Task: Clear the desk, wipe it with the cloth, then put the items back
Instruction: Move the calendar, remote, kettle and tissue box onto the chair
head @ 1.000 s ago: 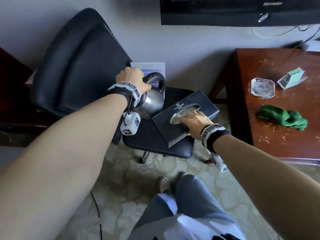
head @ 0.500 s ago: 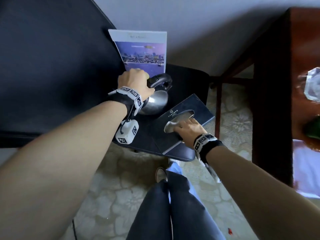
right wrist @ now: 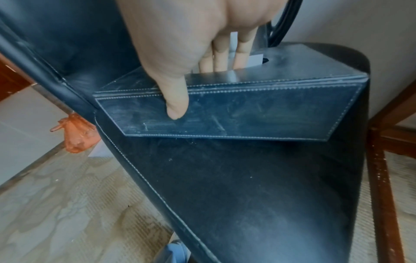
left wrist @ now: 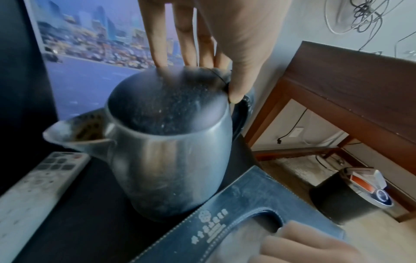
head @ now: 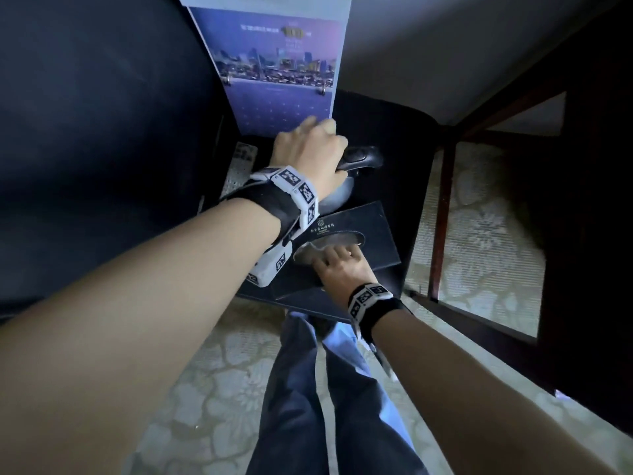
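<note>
Tissue box: the black stitched tissue box (right wrist: 236, 105) sits on the chair seat (right wrist: 258, 195), touching the kettle's base.
Right hand: your right hand (head: 342, 269) clamps the box, fingers down through the top slot, thumb pressed on the side wall.
Kettle: the steel kettle (left wrist: 171, 154) stands on the seat behind the box.
Left hand: your left hand (head: 310, 156) rests on the kettle's black lid, fingers nearly straight, thumb against the handle; whether it truly grips, I cannot tell.
Writing: the box top carries a flower emblem and small print, too fine to read.
Nearby: a white remote (left wrist: 33, 192) lies beside the kettle's spout; a calendar (head: 274, 63) with a city skyline leans on the chair back.
</note>
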`<state>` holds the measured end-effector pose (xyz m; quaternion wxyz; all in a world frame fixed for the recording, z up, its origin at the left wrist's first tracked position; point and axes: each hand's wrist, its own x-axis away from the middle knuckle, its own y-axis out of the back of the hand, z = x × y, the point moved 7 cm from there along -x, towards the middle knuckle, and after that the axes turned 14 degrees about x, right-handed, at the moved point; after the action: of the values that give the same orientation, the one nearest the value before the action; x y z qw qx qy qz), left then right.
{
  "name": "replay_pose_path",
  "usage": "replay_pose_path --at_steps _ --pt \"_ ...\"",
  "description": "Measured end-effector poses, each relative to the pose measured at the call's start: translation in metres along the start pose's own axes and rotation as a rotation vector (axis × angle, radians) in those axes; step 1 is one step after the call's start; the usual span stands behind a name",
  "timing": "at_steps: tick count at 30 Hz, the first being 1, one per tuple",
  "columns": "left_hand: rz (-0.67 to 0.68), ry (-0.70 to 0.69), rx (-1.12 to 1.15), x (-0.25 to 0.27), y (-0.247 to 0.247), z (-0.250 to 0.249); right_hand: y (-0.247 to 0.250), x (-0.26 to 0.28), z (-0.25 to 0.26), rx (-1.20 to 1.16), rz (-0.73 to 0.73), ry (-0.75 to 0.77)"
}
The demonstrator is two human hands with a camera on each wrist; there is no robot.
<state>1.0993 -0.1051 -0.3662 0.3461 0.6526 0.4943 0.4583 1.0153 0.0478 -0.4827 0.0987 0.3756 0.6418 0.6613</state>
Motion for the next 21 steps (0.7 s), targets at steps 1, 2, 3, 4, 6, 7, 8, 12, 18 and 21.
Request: replay_pose_path --at_steps 1,2,3,4,6,7,8,12,18,21 --pt "-0.012 -0.021 0.009 -0.002 -0.006 -0.002 -0.003 -0.003 0.002 -0.004 -0.016 -0.018" --pt "-0.033 -0.040 0.022 -0.003 -0.010 -0.004 -0.006 -0.006 0.004 -0.006 -0.032 -0.029" --pt "-0.062 -0.067 0.037 -0.004 -0.015 -0.005 -0.010 -0.008 0.006 -0.005 -0.043 -0.034" --pt "-0.090 -0.097 0.058 -0.003 -0.020 -0.007 -0.013 -0.008 0.007 -0.011 -0.038 -0.038" --pt "-0.111 -0.153 0.108 -0.003 -0.027 -0.008 -0.014 -0.005 0.006 -0.050 -0.007 -0.041" --pt "-0.099 -0.172 0.135 -0.004 -0.030 -0.008 -0.013 -0.003 0.004 -0.087 0.010 -0.041" --pt "-0.083 -0.188 0.160 -0.003 -0.031 -0.008 -0.010 -0.001 -0.001 -0.145 0.020 -0.032" --pt "-0.058 -0.125 0.160 0.006 -0.026 0.009 0.024 0.000 -0.050 -0.399 -0.100 -0.177" --pt "-0.101 0.249 0.426 0.040 -0.019 0.066 0.054 0.004 -0.173 -0.713 -0.097 -0.850" --pt "-0.018 0.427 0.659 0.044 -0.036 0.083 0.062 -0.020 -0.194 -0.741 -0.058 -0.824"
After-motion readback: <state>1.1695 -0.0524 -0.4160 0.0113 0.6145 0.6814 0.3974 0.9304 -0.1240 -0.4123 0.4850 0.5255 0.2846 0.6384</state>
